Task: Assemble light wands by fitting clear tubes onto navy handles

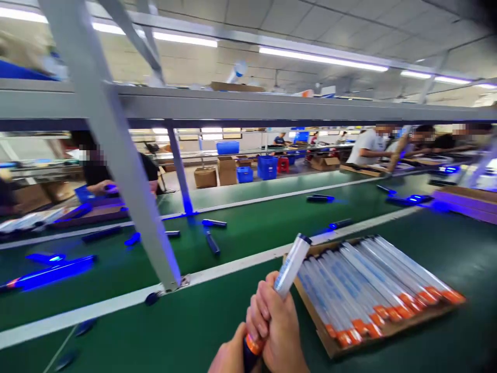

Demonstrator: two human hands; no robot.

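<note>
A clear tube (292,265) with a dark cap at its top and an orange band with a dark end at its bottom is tilted up to the right at lower centre. Wrapped round its middle is my right hand (277,316). Lower down, my left hand (231,352) is closed on the same tube near the orange band and dark end, partly cut off by the bottom edge. Right of my hands, a shallow cardboard tray (316,327) holds several similar clear tubes (361,280) with orange ends, lying side by side.
Behind a white rail (233,265), dark sticks (212,243), some glowing blue, lie on the green belt (256,233). A grey slanted post (128,155) rises at the left under a shelf beam (252,108). Other people sit across at left and right.
</note>
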